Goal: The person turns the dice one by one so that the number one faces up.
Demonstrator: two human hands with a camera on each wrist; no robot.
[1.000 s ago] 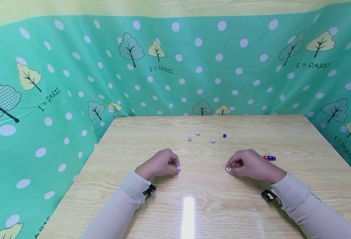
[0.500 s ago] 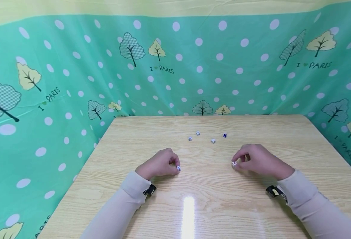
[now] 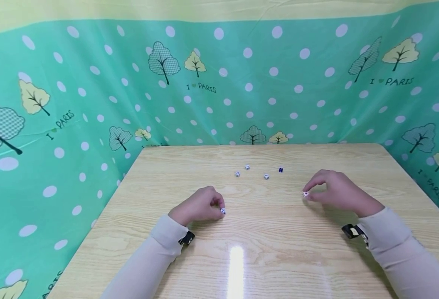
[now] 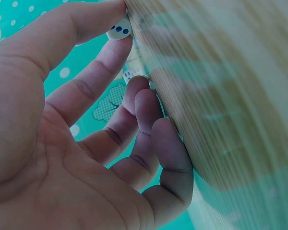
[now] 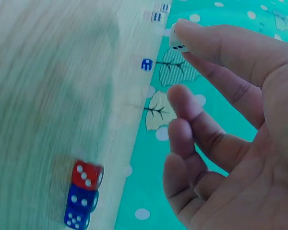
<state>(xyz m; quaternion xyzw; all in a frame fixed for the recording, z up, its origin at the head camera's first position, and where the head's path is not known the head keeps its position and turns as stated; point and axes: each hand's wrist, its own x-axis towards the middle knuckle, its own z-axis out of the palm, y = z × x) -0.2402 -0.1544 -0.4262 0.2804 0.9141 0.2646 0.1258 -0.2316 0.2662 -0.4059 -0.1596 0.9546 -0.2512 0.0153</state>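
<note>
My left hand (image 3: 200,203) rests low at the table's left-middle, thumb and index finger pinching a white die (image 3: 223,211) with dark blue dots. In the left wrist view that die (image 4: 119,30) sits between the two fingertips, close to the wood, while the other fingers curl loosely. Farther right, my right hand (image 3: 335,192) pinches another white die (image 3: 305,194) by its fingertips. A row of one red die (image 5: 87,174) and two blue dice (image 5: 81,199) shows in the right wrist view; in the head view the right hand hides it.
Toward the back of the wooden table (image 3: 189,166) lie three white dice (image 3: 266,177) and a dark blue die (image 3: 281,170), spaced apart. A green dotted curtain (image 3: 219,83) rises behind the table and along its sides.
My right hand has moved right and away from me with its white die, now covering the red and blue dice in the head view. The left hand has stayed put.
</note>
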